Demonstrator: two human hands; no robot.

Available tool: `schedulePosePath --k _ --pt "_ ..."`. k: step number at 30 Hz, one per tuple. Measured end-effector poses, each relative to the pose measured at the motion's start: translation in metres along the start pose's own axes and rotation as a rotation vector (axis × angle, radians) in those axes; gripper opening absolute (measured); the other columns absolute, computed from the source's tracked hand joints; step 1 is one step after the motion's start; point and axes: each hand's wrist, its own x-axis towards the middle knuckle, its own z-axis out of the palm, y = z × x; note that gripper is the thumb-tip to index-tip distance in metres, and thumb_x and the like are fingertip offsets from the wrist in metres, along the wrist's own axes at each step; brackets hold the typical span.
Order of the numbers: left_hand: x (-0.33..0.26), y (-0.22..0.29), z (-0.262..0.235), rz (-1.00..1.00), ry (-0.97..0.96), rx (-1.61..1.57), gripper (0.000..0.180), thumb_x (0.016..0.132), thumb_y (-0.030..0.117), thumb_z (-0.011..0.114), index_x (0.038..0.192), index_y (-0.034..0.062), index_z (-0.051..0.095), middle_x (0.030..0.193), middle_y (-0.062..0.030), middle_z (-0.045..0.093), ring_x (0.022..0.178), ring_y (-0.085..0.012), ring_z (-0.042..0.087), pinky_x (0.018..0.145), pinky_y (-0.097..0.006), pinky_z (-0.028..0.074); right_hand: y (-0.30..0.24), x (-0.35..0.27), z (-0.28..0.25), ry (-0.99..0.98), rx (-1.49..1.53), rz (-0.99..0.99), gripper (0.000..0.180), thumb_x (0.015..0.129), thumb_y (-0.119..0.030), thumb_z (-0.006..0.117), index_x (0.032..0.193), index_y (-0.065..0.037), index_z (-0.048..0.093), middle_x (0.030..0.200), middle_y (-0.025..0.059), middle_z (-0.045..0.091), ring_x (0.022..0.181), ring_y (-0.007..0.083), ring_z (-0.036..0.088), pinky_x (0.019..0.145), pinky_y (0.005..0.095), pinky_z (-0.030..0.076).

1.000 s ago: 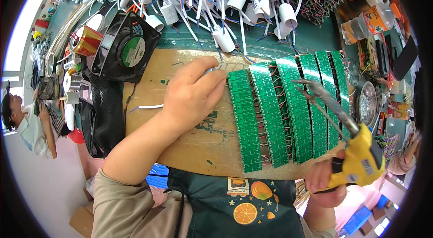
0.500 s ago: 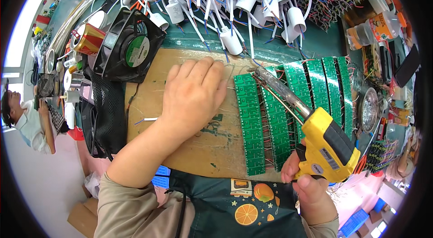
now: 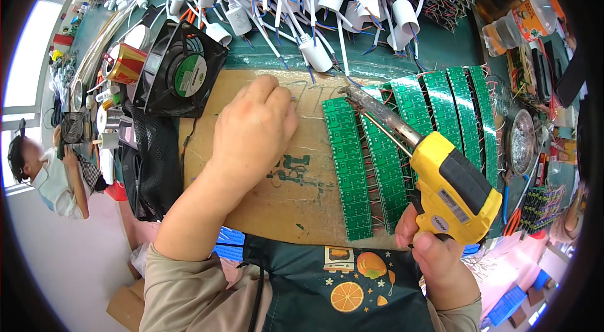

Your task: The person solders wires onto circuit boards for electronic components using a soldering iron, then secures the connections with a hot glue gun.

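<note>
My right hand (image 3: 434, 250) grips a yellow and black soldering gun (image 3: 458, 190) by its handle, with the fingers at the trigger. Its dark metal tip points up and left, over the top ends of the leftmost green circuit boards (image 3: 349, 168). Several such boards lie side by side as long strips, with thin wires between them. My left hand (image 3: 255, 124) rests, curled, on the brown cardboard (image 3: 251, 219) left of the boards. Its fingertips are bent under and hidden, so what it pinches, if anything, does not show.
White lamp holders (image 3: 314, 54) with cables are heaped at the far side. A black fan (image 3: 182, 71), a red-gold can (image 3: 124, 63) and a black mesh bag (image 3: 154, 162) stand left. A round metal dish (image 3: 521, 142) lies right. Another person (image 3: 60, 175) sits at far left.
My left hand has shifted left and slightly nearer, its fingers more curled. The soldering gun has moved a little left. A short white wire by my left forearm no longer shows.
</note>
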Motion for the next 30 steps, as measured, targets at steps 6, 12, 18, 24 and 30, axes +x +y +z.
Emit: schedulePosePath --k 6,12,18,24,30 --pt "0.002 0.008 0.015 0.098 0.232 -0.341 0.014 0.078 0.005 0.073 0.091 0.0040 0.069 0.099 -0.0095 0.066 0.085 -0.0290 0.066 0.074 -0.037 0.054 -0.002 0.006 0.004 -0.015 -0.033 0.000 0.015 0.086 -0.009 0.069 0.096 -0.001 0.061 0.081 0.0035 0.058 0.071 0.0145 0.055 0.061 0.0292 0.044" --pt "0.002 0.006 0.023 0.211 0.270 -0.258 0.018 0.075 0.003 0.075 0.092 0.0038 0.069 0.099 -0.0093 0.066 0.084 -0.0287 0.065 0.073 -0.038 0.053 0.002 0.008 0.006 0.010 -0.104 0.018 0.017 0.087 -0.005 0.067 0.103 -0.001 0.061 0.085 0.0046 0.060 0.074 0.0150 0.057 0.062 0.0307 0.045" --pt "0.000 0.003 0.026 0.233 0.263 -0.227 0.023 0.073 0.002 0.076 0.095 0.0054 0.071 0.099 -0.0077 0.066 0.084 -0.0274 0.065 0.073 -0.037 0.052 0.002 0.014 0.018 0.166 -0.247 0.059 0.069 0.084 -0.029 0.071 0.136 0.005 0.043 0.070 0.0052 0.052 0.056 0.0136 0.049 0.053 0.0294 0.045" --pt "0.000 0.002 0.029 0.243 0.271 -0.265 0.024 0.072 0.002 0.076 0.094 0.0054 0.071 0.098 -0.0071 0.066 0.084 -0.0266 0.065 0.073 -0.037 0.052 0.003 0.015 0.019 0.194 -0.236 0.045 0.070 0.083 -0.029 0.072 0.136 0.007 0.044 0.068 0.0053 0.052 0.054 0.0134 0.050 0.051 0.0287 0.044" --pt "0.002 0.005 0.030 0.213 0.303 -0.351 0.017 0.074 0.001 0.075 0.088 0.0052 0.067 0.097 -0.0087 0.067 0.084 -0.0288 0.065 0.074 -0.038 0.051 0.002 0.015 0.021 0.218 -0.219 0.031 0.068 0.083 -0.029 0.072 0.134 0.008 0.046 0.068 0.0056 0.053 0.053 0.0135 0.050 0.049 0.0288 0.044"
